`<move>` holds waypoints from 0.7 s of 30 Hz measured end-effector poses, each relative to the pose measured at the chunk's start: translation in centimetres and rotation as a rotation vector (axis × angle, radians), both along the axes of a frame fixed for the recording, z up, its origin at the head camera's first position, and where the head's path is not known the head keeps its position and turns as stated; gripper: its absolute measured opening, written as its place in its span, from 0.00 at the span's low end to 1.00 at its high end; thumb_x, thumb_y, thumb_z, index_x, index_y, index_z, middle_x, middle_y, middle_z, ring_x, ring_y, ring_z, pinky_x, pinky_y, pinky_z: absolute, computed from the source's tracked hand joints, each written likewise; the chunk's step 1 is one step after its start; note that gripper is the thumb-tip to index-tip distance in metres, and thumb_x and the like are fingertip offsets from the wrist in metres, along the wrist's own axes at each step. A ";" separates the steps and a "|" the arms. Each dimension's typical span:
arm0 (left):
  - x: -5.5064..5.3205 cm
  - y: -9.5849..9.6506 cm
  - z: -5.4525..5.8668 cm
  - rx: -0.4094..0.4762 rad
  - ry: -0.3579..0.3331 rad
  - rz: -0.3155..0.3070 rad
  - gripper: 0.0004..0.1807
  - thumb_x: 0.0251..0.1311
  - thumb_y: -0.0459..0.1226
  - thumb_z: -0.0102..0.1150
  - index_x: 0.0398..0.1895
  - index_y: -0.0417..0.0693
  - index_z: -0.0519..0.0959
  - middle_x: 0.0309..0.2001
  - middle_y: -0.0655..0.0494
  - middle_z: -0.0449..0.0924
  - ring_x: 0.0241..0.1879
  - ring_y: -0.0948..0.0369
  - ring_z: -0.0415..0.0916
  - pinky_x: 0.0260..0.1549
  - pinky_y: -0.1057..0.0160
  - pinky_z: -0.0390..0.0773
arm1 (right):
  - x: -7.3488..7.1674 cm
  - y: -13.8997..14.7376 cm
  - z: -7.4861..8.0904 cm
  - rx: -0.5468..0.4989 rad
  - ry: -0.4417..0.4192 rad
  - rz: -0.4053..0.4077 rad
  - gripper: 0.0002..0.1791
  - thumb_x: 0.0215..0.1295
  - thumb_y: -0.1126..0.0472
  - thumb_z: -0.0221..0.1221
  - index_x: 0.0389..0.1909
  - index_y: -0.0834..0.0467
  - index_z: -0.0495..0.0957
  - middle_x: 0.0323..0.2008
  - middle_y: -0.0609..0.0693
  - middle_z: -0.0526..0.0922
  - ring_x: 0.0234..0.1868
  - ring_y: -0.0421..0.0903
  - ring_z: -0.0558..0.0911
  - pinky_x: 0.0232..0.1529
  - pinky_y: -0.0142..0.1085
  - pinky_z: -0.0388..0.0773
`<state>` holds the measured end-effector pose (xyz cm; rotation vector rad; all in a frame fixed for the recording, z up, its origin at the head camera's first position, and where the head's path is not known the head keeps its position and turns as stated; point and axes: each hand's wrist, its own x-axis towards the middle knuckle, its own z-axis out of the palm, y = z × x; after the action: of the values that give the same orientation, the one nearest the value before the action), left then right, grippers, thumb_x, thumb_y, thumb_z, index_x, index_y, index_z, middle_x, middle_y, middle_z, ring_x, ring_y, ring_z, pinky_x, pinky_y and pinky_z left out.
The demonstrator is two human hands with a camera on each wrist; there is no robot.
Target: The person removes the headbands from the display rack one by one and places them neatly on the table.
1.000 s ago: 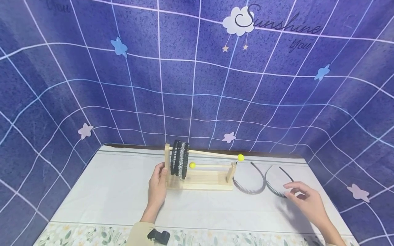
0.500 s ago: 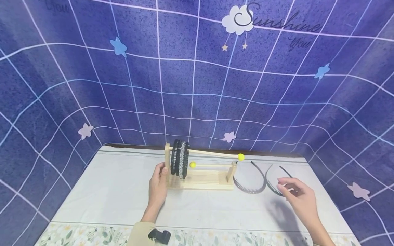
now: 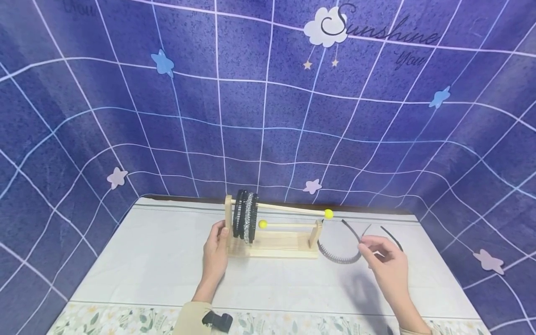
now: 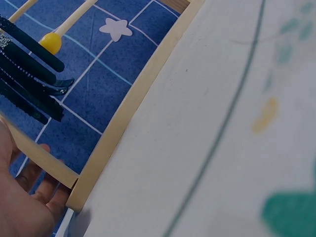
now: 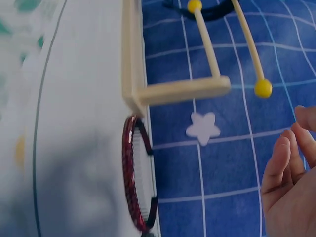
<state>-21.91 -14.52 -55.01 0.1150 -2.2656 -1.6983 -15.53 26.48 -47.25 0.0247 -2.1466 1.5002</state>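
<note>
My left hand grips the left upright of a wooden rack. In the left wrist view its fingers wrap behind that upright. Several black toothed headbands and a silvery glittering one hang on the rack's upper rod, close to the upright. My right hand hovers over the right side of the table, thumb and fingers loosely bent, nothing visible between them. Below and left of it lies a dark red toothed headband. Another dark headband lies mostly hidden behind the right hand.
The upper rod ends in a yellow ball above the right upright. A lower rod with its own yellow ball points left from that upright. A white cloth covers the table, and a blue grid-patterned curtain hangs behind.
My right hand has moved left, from the rightmost headband toward the rack, and now covers much of that headband. The left hand keeps its grip on the upright.
</note>
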 end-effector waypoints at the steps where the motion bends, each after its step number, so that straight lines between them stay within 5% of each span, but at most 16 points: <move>1: 0.0 0.0 0.0 0.000 -0.001 0.000 0.29 0.91 0.54 0.41 0.79 0.44 0.72 0.70 0.38 0.81 0.71 0.38 0.78 0.69 0.32 0.77 | 0.0 -0.4 0.1 -0.012 -0.003 0.010 0.09 0.69 0.76 0.72 0.48 0.67 0.87 0.34 0.40 0.89 0.33 0.36 0.86 0.26 0.27 0.82; 13: -0.1 -0.1 0.1 0.002 -0.004 -0.002 0.29 0.90 0.53 0.42 0.78 0.44 0.72 0.71 0.38 0.81 0.70 0.38 0.79 0.68 0.33 0.78 | 0.5 -3.9 0.6 -0.074 -0.069 0.040 0.08 0.71 0.69 0.72 0.48 0.64 0.88 0.37 0.47 0.90 0.35 0.39 0.86 0.27 0.30 0.83; 21: 0.0 -0.2 0.1 -0.002 -0.019 -0.001 0.30 0.90 0.54 0.42 0.79 0.44 0.71 0.71 0.38 0.80 0.71 0.38 0.78 0.69 0.33 0.77 | 0.5 -5.9 0.9 -0.096 -0.067 0.102 0.09 0.71 0.71 0.71 0.50 0.64 0.88 0.38 0.42 0.90 0.36 0.39 0.87 0.28 0.32 0.83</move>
<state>-21.88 -14.68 -54.94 0.1303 -2.2811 -1.7028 -15.04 20.56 -46.31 0.0511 -2.1516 1.6829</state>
